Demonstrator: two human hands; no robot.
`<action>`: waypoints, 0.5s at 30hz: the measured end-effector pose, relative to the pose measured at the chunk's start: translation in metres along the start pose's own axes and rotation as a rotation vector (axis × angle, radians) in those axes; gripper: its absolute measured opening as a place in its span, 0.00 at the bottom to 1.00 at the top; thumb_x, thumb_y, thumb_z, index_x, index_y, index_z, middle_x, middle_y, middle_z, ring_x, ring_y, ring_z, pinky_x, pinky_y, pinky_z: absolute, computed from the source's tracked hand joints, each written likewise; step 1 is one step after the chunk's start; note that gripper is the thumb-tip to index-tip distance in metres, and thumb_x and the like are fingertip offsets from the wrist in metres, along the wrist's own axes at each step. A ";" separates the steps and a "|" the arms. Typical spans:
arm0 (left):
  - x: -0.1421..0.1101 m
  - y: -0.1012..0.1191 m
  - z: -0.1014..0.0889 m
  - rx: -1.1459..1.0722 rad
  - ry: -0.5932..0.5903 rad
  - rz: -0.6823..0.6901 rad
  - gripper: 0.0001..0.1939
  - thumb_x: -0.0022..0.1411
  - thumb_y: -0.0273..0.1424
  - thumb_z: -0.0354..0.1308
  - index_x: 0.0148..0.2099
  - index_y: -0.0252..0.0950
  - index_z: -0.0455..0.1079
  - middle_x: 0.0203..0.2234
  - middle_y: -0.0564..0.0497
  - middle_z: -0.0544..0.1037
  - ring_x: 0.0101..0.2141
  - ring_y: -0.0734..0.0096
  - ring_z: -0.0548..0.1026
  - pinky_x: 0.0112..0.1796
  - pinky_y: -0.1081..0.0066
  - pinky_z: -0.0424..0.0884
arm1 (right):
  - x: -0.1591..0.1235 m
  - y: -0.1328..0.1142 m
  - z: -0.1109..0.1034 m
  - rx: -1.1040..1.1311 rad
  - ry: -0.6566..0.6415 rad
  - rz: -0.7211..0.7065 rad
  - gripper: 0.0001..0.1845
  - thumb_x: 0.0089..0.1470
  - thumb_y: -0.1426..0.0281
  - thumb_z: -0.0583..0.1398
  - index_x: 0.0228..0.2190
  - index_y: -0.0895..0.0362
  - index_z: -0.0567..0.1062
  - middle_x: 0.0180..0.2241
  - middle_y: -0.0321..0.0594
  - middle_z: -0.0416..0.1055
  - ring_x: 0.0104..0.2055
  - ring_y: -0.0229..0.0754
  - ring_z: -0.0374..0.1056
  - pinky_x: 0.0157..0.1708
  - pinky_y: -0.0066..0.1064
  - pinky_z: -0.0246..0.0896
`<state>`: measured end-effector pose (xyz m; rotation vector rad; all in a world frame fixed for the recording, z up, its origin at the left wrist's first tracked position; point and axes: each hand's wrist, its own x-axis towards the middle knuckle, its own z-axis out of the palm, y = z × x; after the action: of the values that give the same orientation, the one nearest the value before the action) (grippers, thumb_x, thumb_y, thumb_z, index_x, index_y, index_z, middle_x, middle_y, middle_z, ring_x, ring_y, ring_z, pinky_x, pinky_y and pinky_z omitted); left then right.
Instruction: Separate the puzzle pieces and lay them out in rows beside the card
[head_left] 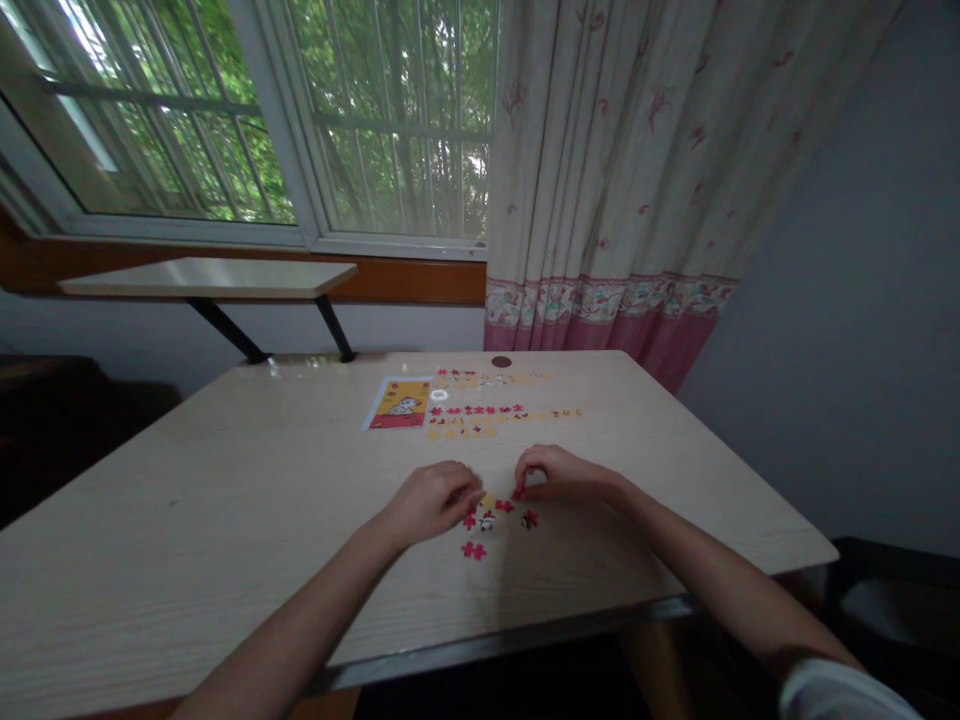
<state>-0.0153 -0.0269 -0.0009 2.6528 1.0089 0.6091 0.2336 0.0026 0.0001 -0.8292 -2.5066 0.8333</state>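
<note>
On the wooden table, my right hand [551,472] pinches a small red puzzle piece [517,494] between thumb and fingertips. To the left, my left hand [436,498] is closed, fingertips together beside a yellow puzzle piece [487,501]; whatever may be in them is hidden. Between and below the hands lie loose pieces: a red puzzle piece [505,506], a white and dark puzzle piece [487,521] and a red and dark puzzle piece [529,519]. Closer to the front edge is a red joined-looking piece [474,551].
Rows of red and yellow puzzle pieces [480,409] spread across the table [247,520] beyond my hands. Beside them lies a picture sheet [400,403] in yellow and red. A raised shelf [217,277] stands at the back left; a curtain [600,200] hangs behind.
</note>
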 end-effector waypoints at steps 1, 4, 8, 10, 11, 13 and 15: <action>0.001 0.002 0.001 -0.033 0.006 -0.010 0.10 0.61 0.32 0.48 0.31 0.35 0.68 0.24 0.52 0.71 0.27 0.73 0.68 0.28 0.75 0.62 | 0.000 -0.001 0.003 0.044 0.013 0.022 0.04 0.46 0.71 0.61 0.29 0.56 0.74 0.29 0.34 0.71 0.32 0.34 0.65 0.33 0.25 0.59; 0.003 0.007 0.005 -0.141 0.023 -0.045 0.10 0.61 0.33 0.49 0.33 0.35 0.69 0.25 0.52 0.72 0.26 0.74 0.68 0.29 0.75 0.62 | 0.004 -0.008 0.012 0.160 0.078 0.074 0.05 0.47 0.70 0.60 0.29 0.57 0.74 0.28 0.34 0.70 0.30 0.33 0.64 0.31 0.24 0.58; 0.007 0.011 0.007 -0.226 0.060 -0.121 0.12 0.61 0.36 0.49 0.35 0.35 0.71 0.24 0.52 0.72 0.24 0.76 0.67 0.27 0.76 0.61 | 0.012 -0.018 0.023 0.235 0.191 0.113 0.08 0.47 0.66 0.61 0.28 0.58 0.74 0.26 0.35 0.70 0.29 0.34 0.63 0.30 0.24 0.59; 0.008 0.011 0.007 -0.240 0.067 -0.142 0.12 0.60 0.36 0.50 0.34 0.35 0.71 0.24 0.52 0.71 0.24 0.76 0.66 0.26 0.76 0.61 | 0.015 -0.023 0.026 0.261 0.241 0.140 0.10 0.46 0.63 0.61 0.27 0.58 0.74 0.25 0.35 0.69 0.27 0.34 0.63 0.28 0.24 0.59; 0.008 0.011 0.007 -0.246 0.068 -0.145 0.12 0.60 0.35 0.50 0.33 0.35 0.71 0.23 0.52 0.71 0.23 0.76 0.66 0.26 0.76 0.61 | 0.016 -0.024 0.026 0.265 0.261 0.151 0.11 0.46 0.62 0.62 0.27 0.58 0.74 0.24 0.35 0.69 0.27 0.34 0.63 0.28 0.24 0.59; 0.009 0.011 0.008 -0.269 0.078 -0.157 0.11 0.59 0.35 0.51 0.33 0.34 0.72 0.23 0.53 0.71 0.23 0.77 0.65 0.26 0.76 0.60 | 0.016 -0.026 0.027 0.254 0.301 0.152 0.11 0.46 0.62 0.62 0.28 0.57 0.74 0.24 0.35 0.69 0.26 0.34 0.63 0.28 0.25 0.59; 0.009 0.009 0.009 -0.319 0.108 -0.195 0.11 0.58 0.35 0.52 0.32 0.34 0.72 0.21 0.53 0.71 0.22 0.77 0.65 0.24 0.77 0.60 | 0.015 -0.026 0.027 0.192 0.350 0.109 0.10 0.46 0.63 0.62 0.30 0.56 0.75 0.26 0.35 0.70 0.28 0.34 0.64 0.29 0.25 0.60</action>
<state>0.0004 -0.0278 -0.0026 2.2364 1.0814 0.8010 0.1977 -0.0162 -0.0016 -0.9593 -2.0600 0.8636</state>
